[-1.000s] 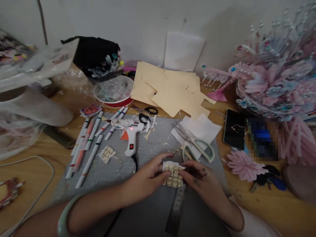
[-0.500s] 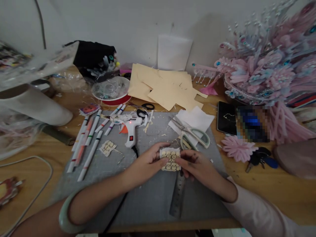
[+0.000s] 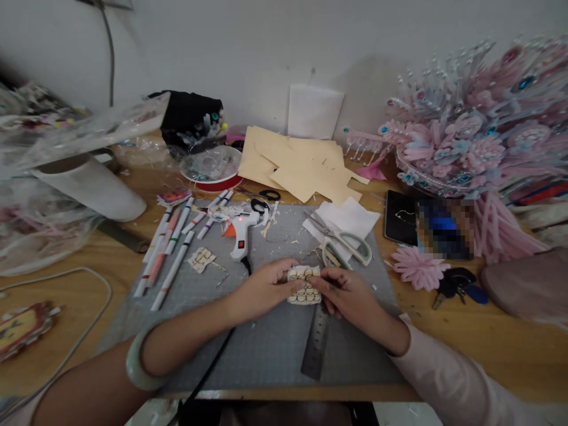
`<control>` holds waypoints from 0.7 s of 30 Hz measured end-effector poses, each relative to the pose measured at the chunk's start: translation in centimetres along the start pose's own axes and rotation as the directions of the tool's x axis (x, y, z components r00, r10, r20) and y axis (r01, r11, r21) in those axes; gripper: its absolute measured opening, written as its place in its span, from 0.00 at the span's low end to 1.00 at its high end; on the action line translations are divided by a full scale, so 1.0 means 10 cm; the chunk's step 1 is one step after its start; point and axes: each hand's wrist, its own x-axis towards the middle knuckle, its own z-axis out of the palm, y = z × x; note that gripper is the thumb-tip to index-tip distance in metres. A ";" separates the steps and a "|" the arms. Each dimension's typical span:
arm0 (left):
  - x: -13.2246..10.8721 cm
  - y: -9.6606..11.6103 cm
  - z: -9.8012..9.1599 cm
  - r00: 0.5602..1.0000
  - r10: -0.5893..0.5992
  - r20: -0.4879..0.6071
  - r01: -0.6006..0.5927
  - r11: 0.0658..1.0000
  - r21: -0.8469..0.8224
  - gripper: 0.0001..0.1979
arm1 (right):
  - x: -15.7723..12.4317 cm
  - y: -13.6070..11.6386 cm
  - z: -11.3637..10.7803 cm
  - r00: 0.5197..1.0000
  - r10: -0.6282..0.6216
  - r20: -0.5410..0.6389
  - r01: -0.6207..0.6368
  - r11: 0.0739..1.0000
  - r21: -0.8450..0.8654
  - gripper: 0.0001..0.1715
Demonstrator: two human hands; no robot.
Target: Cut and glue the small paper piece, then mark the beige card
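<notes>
Between my two hands is a small cream-coloured square piece (image 3: 304,294) with rows of black-outlined rounded shapes and a pale frayed edge. My left hand (image 3: 266,291) pinches its left side, thumb on the front face. My right hand (image 3: 348,291) grips the right side the same way, thumb on top and the other fingers behind. Partly under my right hand, a steel ruler (image 3: 316,346) lies on the grey cutting mat (image 3: 266,367). Just beyond that hand are scissors (image 3: 339,239) with pale green and white handles, on white paper (image 3: 355,214).
To the left lie a white hot glue gun (image 3: 242,234) with a red light, several markers (image 3: 173,269) and a small patterned cutout (image 3: 202,259). Cream card sheets (image 3: 302,171) lie at the back. A pink ornate headpiece (image 3: 465,142), phone (image 3: 400,216) and keys (image 3: 455,284) occupy the right.
The camera view has shifted slightly, moving the surroundings in frame. Both hands keep hold of the patterned square, with little change in their grip.
</notes>
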 end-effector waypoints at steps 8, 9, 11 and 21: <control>-0.04 0.07 0.00 0.989 -0.115 -0.089 0.129 0.978 0.166 0.09 | 0.02 0.01 0.01 0.996 0.084 0.031 -0.082 0.995 -0.060 0.18; -0.05 0.09 -0.01 0.986 -0.132 -0.102 0.153 0.958 0.243 0.09 | 0.02 0.02 0.01 0.995 0.100 0.029 -0.098 0.992 -0.079 0.18; -0.07 0.12 -0.02 0.981 -0.124 -0.147 0.176 0.889 0.423 0.08 | 0.05 0.02 0.02 0.995 0.100 0.014 -0.097 0.987 -0.130 0.18; -0.07 0.15 -0.05 0.979 -0.111 -0.171 0.202 0.656 0.727 0.09 | -0.15 -0.21 -0.18 0.936 -0.307 -0.172 0.169 0.820 -0.547 0.12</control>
